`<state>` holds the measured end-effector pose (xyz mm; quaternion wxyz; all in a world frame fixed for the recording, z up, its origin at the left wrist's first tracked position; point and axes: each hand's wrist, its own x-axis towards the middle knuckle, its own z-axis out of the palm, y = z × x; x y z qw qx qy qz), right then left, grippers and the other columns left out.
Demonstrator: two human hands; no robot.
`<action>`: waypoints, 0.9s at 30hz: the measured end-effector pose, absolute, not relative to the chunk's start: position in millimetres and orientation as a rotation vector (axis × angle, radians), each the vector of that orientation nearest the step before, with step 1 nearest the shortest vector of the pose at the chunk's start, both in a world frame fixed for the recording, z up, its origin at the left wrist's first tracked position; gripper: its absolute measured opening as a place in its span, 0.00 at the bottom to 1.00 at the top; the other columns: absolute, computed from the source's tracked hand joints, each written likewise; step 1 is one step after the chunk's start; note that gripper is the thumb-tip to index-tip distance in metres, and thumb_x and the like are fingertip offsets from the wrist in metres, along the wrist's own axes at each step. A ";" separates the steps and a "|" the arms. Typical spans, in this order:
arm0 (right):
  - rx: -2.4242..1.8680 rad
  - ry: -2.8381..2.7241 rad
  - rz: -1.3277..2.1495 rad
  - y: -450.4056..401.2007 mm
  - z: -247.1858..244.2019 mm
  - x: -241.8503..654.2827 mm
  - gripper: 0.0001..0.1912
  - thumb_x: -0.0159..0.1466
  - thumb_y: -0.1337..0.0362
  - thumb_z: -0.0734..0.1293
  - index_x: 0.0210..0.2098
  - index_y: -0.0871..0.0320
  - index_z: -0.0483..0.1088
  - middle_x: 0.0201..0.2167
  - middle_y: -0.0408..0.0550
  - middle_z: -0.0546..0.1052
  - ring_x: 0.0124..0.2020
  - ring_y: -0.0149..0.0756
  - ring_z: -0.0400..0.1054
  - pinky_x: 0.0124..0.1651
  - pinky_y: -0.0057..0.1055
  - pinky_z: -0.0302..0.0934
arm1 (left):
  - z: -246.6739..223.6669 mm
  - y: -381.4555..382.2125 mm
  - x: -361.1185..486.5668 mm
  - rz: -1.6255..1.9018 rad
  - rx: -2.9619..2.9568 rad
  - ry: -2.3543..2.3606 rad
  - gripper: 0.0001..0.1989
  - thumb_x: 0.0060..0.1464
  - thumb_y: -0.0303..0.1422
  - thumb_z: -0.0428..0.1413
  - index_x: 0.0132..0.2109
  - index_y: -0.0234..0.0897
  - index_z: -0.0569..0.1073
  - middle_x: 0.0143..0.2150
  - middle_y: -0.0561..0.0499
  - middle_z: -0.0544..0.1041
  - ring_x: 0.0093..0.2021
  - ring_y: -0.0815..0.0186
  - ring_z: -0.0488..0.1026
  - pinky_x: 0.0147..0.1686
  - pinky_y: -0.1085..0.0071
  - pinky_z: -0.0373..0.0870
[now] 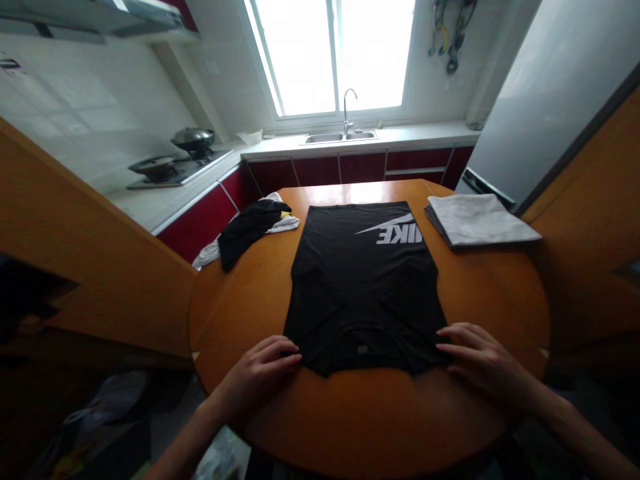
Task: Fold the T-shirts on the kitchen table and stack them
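A black shirt [360, 287] with a white printed logo lies flat on the round wooden table [370, 427], its neckline towards me and its sides folded in. My left hand [270, 363] is at the shirt's near left corner, fingers closed on the cloth edge. At the near right corner, my right hand [475, 353] touches the fabric with its fingertips, the fingers somewhat apart. The print reads upside down from here.
A crumpled pile of black and white clothes [250, 230] sits at the table's far left. Folded white and dark cloths [485, 220] lie at the far right. Beyond are a sink [343, 137] and a stove [185, 172].
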<state>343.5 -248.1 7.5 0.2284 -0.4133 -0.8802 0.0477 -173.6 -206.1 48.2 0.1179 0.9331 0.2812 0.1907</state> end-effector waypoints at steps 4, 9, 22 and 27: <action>-1.093 -2.432 0.018 -253.4 7.0 339.6 0.16 0.67 0.69 0.66 0.52 0.50 0.75 0.53 0.51 0.76 0.54 0.43 0.69 0.53 0.44 0.68 | 45.5 -206.6 -184.4 0.571 2.870 0.845 0.18 0.65 0.23 0.52 0.59 0.41 0.73 0.52 0.44 0.77 0.54 0.61 0.73 0.53 0.62 0.76; -0.967 -2.486 -0.086 -251.1 13.7 330.5 0.14 0.67 0.72 0.64 0.49 0.54 0.75 0.49 0.52 0.78 0.51 0.42 0.70 0.52 0.43 0.68 | 48.8 -203.7 -187.3 0.440 2.987 0.803 0.19 0.65 0.23 0.50 0.60 0.39 0.72 0.52 0.43 0.77 0.54 0.59 0.73 0.53 0.61 0.77; -0.892 -2.435 -0.091 -250.1 8.2 320.8 0.11 0.69 0.73 0.61 0.45 0.57 0.74 0.41 0.50 0.81 0.43 0.38 0.74 0.48 0.40 0.67 | 31.5 -192.4 -180.4 0.470 2.963 0.845 0.11 0.67 0.23 0.48 0.49 0.37 0.72 0.46 0.46 0.75 0.47 0.63 0.73 0.49 0.65 0.76; -0.875 -2.436 -0.020 -253.8 15.7 320.5 0.12 0.69 0.73 0.61 0.45 0.55 0.74 0.40 0.48 0.81 0.41 0.36 0.75 0.46 0.38 0.68 | 33.7 -199.9 -180.7 0.538 2.849 0.882 0.11 0.66 0.22 0.47 0.49 0.38 0.71 0.46 0.47 0.75 0.46 0.64 0.73 0.47 0.67 0.76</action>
